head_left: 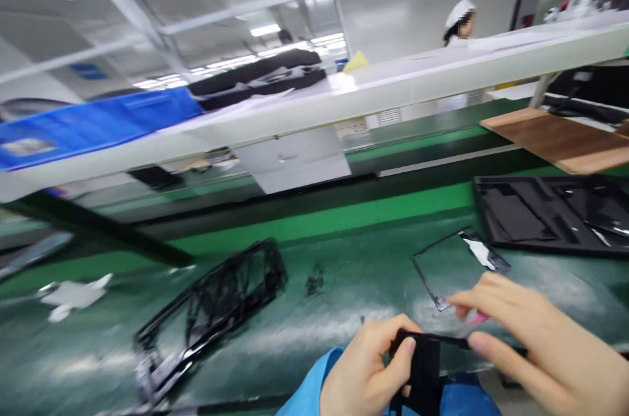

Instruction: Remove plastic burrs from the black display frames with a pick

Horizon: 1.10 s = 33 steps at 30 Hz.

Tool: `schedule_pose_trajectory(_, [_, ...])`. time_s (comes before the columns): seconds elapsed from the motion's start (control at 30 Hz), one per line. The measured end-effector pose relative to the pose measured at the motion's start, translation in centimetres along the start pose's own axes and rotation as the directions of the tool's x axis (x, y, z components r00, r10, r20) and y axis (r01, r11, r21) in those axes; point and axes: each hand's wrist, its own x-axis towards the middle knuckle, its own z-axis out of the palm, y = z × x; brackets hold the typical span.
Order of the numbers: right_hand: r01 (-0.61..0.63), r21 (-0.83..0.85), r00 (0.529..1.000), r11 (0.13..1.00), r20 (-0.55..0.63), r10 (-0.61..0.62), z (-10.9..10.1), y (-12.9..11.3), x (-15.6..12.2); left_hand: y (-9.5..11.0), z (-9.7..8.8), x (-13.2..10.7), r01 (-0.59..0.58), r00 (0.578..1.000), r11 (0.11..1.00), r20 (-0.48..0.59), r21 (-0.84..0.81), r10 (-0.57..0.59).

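Surface in front of me is a glossy dark green bench [344, 285] with a brighter green strip running along its far side. On it: a black frame [216, 311] lying to the left, a thinner black frame [457, 265] just past my hands, a black tray [555, 213] far right and a white scrap [73, 295] far left. A long white shelf [373, 92] crosses overhead, carrying a blue bin [93, 121] and stacked black trays [260, 78]. There's a wooden board [555, 137] at right and a person in a white cap [460, 21] behind the shelf.

My left hand [366, 370] is pinching a black part [425, 363] between thumb and fingers, low centre over the near edge of the bench. My right hand [535, 344] has its thumb on the part's right end, fingers stretched out above. Can't tell whether it's gripping or just touching.

Whole view is tilted and motion-blurred. The part runs off the bottom edge, so its shape is unclear. Something pink [476, 318] sits under my right fingers, mostly covered. The tray is cut off at right.
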Motion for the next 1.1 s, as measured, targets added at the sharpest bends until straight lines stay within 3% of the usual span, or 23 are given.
schedule_pose_trajectory(0.03, [0.055, 0.056, 0.991, 0.997, 0.118, -0.061, 0.9, -1.2, 1.7, 0.3, -0.2, -0.5, 0.007, 0.999, 1.0, -0.036, 0.006, -0.007])
schedule_pose_trajectory(0.1, [0.172, 0.115, 0.951, 0.978, 0.238, -0.195, 2.1, -2.6, 4.2, 0.8, -0.6, -1.7, 0.026, 0.994, 1.0, -0.106, 0.006, -0.025])
schedule_pose_trajectory(0.23, [0.407, 0.124, 0.885, 0.905, 0.19, -0.424, 4.0, -2.8, 6.8, 1.7, -1.3, -3.9, 0.087, 0.968, 0.996, -0.232, -0.032, -0.092])
schedule_pose_trajectory(0.4, [0.441, 0.155, 0.845, 0.884, 0.261, -0.467, 6.5, -1.8, 7.8, 2.3, -1.9, -5.0, 0.128, 0.938, 0.992, -0.327, 0.02, -0.114])
schedule_pose_trajectory(0.5, [0.491, 0.159, 0.831, 0.856, 0.21, -0.516, 7.4, -1.4, 8.4, 2.5, -2.4, -5.1, 0.158, 0.913, 0.986, -0.389, 0.052, -0.126])
schedule_pose_trajectory(0.6, [0.573, 0.124, 0.813, 0.81, 0.035, -0.581, 7.9, -1.5, 9.4, 2.9, -3.1, -4.8, 0.203, 0.912, 0.979, -0.363, -0.001, -0.189])
schedule_pose_trajectory(0.73, [0.653, -0.016, 0.747, 0.758, -0.153, -0.647, 7.5, -2.1, 10.6, 4.0, -4.3, -4.1, 0.299, 0.925, 0.954, -0.252, 0.02, -0.285])
schedule_pose_trajectory(0.83, [0.649, -0.13, 0.73, 0.75, -0.171, -0.662, 6.7, -2.2, 10.8, 4.8, -4.9, -3.2, 0.363, 0.918, 0.931, -0.187, 0.033, -0.351])
schedule_pose_trajectory(1.1, [0.619, -0.166, 0.73, 0.768, -0.24, -0.64, 5.9, -2.0, 10.1, 6.9, -4.8, -2.1, 0.294, 0.947, 0.949, -0.1, -0.114, -0.305])
